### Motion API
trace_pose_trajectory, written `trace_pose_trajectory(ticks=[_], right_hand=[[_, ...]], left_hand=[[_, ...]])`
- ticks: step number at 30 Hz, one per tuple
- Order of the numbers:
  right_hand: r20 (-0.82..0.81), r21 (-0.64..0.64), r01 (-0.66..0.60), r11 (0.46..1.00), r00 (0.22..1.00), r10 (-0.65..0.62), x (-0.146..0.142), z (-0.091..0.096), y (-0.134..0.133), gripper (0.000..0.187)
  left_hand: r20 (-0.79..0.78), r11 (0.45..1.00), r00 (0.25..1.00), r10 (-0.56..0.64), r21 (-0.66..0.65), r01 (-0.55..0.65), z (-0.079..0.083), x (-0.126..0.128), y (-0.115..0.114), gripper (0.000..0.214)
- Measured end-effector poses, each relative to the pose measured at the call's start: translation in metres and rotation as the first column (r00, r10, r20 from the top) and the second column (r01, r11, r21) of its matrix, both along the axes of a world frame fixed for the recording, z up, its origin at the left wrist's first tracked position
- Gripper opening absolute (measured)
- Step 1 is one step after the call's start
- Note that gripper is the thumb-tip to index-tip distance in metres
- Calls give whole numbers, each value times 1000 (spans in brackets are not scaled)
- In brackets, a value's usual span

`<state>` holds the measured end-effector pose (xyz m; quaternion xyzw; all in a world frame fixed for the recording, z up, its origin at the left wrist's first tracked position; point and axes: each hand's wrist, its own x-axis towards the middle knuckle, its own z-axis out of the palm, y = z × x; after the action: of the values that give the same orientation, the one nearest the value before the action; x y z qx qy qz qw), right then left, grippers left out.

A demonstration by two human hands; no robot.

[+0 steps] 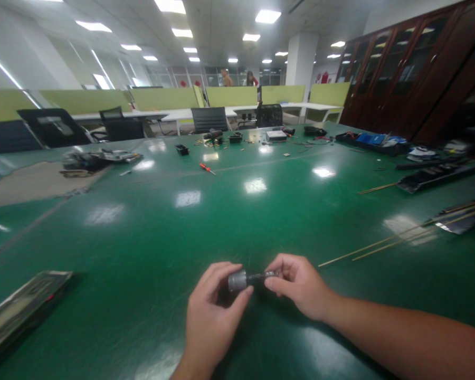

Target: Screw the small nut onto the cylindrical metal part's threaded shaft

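While my left grip point(216, 309) pinched a grey metal cylinder point(237, 281) between thumb and fingers, my right grip point(298, 285) pinched the outer end of a dark shaft point(256, 277) that ran into it. With twelve o'clock as straight ahead over the green counter point(261, 227), both parts sat at six, close to me, the cylinder toward nine and the shaft toward three. I could not tell whether they were one piece or two.

As I judged it, good handling meant keeping cylinder and shaft on one line, the left grip steadying the wider part and the right only lightly closed, so that no sideways push bent the slim end. Bare fingertips could slip on smooth metal, so firm, even pressure seemed better than a hard squeeze.

Thin brass rods point(372, 244) lay between two and three o'clock, their tips near my right grip, so I judged that elbow room mattered there. An orange-handled screwdriver point(205, 167) lay at eleven, well apart from my hands.
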<state>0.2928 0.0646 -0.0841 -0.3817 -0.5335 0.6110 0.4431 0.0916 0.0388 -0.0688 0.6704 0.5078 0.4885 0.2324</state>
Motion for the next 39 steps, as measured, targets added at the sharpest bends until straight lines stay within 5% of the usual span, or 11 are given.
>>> trace_pose_trajectory(ticks=[39], right_hand=[[2, 12, 12, 1000, 1000, -12, 0, 3, 1, 26]], left_hand=[[-14, 1000, 999, 30, 4, -30, -1, -4, 0, 26]])
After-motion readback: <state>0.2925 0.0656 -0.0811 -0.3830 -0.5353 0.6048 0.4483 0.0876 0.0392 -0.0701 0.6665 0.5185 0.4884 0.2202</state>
